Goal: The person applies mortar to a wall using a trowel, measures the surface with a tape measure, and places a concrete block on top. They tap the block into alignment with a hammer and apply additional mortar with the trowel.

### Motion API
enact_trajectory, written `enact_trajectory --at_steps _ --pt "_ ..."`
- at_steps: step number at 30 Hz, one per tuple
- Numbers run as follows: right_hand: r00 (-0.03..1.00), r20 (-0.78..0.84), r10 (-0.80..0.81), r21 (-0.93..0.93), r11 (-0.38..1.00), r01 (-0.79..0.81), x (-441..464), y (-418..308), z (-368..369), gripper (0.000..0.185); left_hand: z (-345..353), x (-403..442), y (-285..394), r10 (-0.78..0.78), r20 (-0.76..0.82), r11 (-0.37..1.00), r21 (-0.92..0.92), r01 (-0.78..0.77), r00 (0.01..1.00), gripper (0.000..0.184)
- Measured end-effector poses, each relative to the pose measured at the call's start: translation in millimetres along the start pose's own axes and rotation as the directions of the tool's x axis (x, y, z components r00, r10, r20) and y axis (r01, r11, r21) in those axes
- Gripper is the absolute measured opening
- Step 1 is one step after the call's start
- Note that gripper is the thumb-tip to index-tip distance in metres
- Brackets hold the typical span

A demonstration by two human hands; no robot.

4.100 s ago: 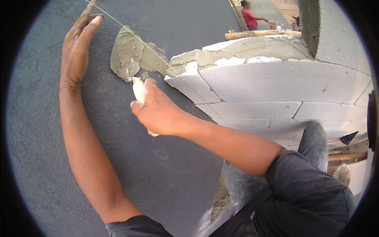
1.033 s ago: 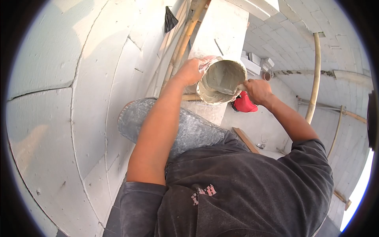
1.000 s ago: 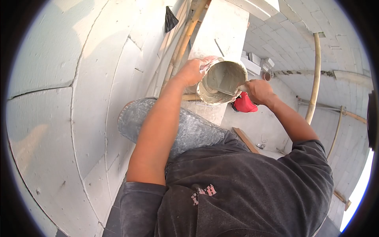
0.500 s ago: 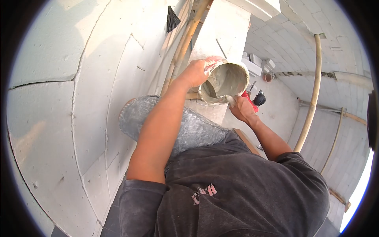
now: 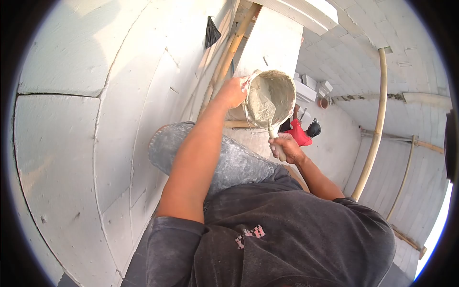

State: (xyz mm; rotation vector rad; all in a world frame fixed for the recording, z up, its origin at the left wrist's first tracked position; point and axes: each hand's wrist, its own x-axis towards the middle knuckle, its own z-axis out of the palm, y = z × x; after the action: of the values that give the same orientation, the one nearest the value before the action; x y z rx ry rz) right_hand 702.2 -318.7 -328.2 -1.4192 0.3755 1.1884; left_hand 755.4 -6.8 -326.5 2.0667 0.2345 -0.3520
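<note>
While left hand [image 5: 233, 93] grips bucket [image 5: 286, 92], trowel [image 5: 272, 131] in right hand [image 5: 289, 147]

Beyond the bucket [image 5: 286, 91], a pale board [image 5: 283, 38] bears a thin dark strip [image 5: 266, 60]; right of the bucket, the floor [image 5: 332, 143] carries white blocks [image 5: 306, 90] and a brown pot [image 5: 323, 103]

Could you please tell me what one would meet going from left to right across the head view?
Black scrap → left hand → mortar bucket → small brown container → thick bamboo pole → thinner pole.
</note>
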Motion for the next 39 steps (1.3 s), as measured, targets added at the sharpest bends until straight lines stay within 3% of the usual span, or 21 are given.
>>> enact_trajectory --at_steps 4,6,7,14,16,17,19,20,21,23,25,27,29,30,32,34,35,36,38,39 --pt "0.995 0.073 -0.067 0.159 0.986 0.055 3.2 7.6 1.1 0.01 -0.1 -1.9 -9.9 -0.064 -0.115 0.998 -0.017 0.063 0.991 0.041" --pt "0.989 0.101 -0.112 0.12 0.988 0.099 3.6 3.0 -2.3 0.011 1.0 0.1 -14.2 -0.203 -0.205 0.979 -0.064 0.194 0.957 0.042" --pt "0.981 0.127 -0.147 0.087 0.987 0.137 3.5 0.8 -4.7 0.012 0.3 2.5 -18.2 -0.2 -0.217 0.98 -0.066 0.19 0.955 0.042" --pt "0.934 0.105 -0.342 0.021 0.939 0.342 -16.2 -32.5 -6.5 0.009 -1.2 14.3 -41.8 -0.313 -0.107 0.945 0.061 0.321 0.944 0.029" --pt "0.913 0.116 -0.39 0.002 0.92 0.393 -21.9 -43.5 -5.3 0.012 0.6 14.7 -44.5 -0.318 -0.166 0.932 0.124 0.34 0.933 0.048" --pt "0.91 0.112 -0.399 -0.001 0.916 0.402 -24.9 -48.5 -1.1 0.014 -4.0 5.2 -31.1 -0.397 -0.226 0.9 0.095 0.426 0.89 0.056" --pt "0.904 0.105 -0.415 -0.009 0.908 0.418 -32.6 -59.4 3.8 0.019 -27.1 -31.8 1.0 -0.313 -0.316 0.916 0.148 0.372 0.896 0.054" --pt "0.857 0.157 -0.491 0.016 0.869 0.495 -31.5 -62.5 7.9 0.021 -43.0 -55.0 20.3 -0.317 -0.312 0.929 0.086 0.359 0.896 0.05" --pt "0.84 0.184 -0.511 -0.013 0.853 0.522 -25.2 -68.3 2.7 0.022 -45.6 -65.9 23.0 -0.245 -0.398 0.956 0.054 0.289 0.884 0.033" --pt "0.8 0.259 -0.542 -0.102 0.808 0.58 -30.9 -90.6 20.7 0.027 -58.8 -105.9 28.0 -0.057 -0.468 0.99 0.091 0.112 0.882 0.035" --pt "0.775 0.379 -0.505 -0.079 0.817 0.571 -22.9 -110.0 42.6 0.031 -63.6 -169.2 27.5 0.13 -0.668 0.986 0.01 -0.165 0.732 0.037" --pt "0.654 0.527 -0.543 -0.021 0.76 0.649 -19.9 -122.7 66.1 0.03 -69.0 -246.6 25.1 0.276 -0.781 0.942 0.104 -0.319 0.56 0.039" --pt "0.612 0.614 -0.499 -0.038 0.755 0.654 -26.8 -135.3 107.0 0.032 -72.2 -334.7 16.3 0.232 -0.82 0.963 0.117 -0.243 0.524 0.04" --pt "0.564 0.704 -0.432 -0.059 0.756 0.652 -31.2 -137.0 133.0 0.034 -70.7 -376.9 13.2 0.207 -0.869 0.969 0.12 -0.214 0.45 0.038" --pt "0.453 0.833 -0.318 -0.074 0.747 0.661 -43.8 -132.7 190.6 0.039 -65.6 -474.2 24.5 0.112 -0.96 0.991 0.128 0.047 0.257 0.037" --pt "0.452 0.86 -0.237 -0.135 0.748 0.65 -66.9 -116.9 244.0 0.04 -52.3 -565.7 31.8 0.219 -0.974 0.916 0.188 0.354 -0.051 0.036" --pt "0.427 0.887 -0.176 -0.158 0.754 0.638 -75.0 -104.4 269.3 0.038 -47.6 -613.0 52.2 0.311 -0.938 0.814 0.179 0.552 -0.154 0.034" --pt "0.402 0.908 -0.116 -0.18 0.758 0.627 -85.3 -92.3 295.5 0.036 -41.6 -663.2 69.5 0.412 -0.895 0.672 0.169 0.721 -0.174 0.032" --pt "0.171 0.969 0.177 -0.245 0.761 0.601 -111.3 -77.3 355.0 0.028 -24.3 -753.2 120.2 0.57 -0.813 0.251 0.032 0.967 -0.121 0.029" --pt "0.107 0.961 0.254 -0.266 0.753 0.602 -127.0 -64.6 381.9 0.025 -15.0 -791.7 148.1 0.608 -0.786 0.073 -0.089 0.993 -0.116 0.033"
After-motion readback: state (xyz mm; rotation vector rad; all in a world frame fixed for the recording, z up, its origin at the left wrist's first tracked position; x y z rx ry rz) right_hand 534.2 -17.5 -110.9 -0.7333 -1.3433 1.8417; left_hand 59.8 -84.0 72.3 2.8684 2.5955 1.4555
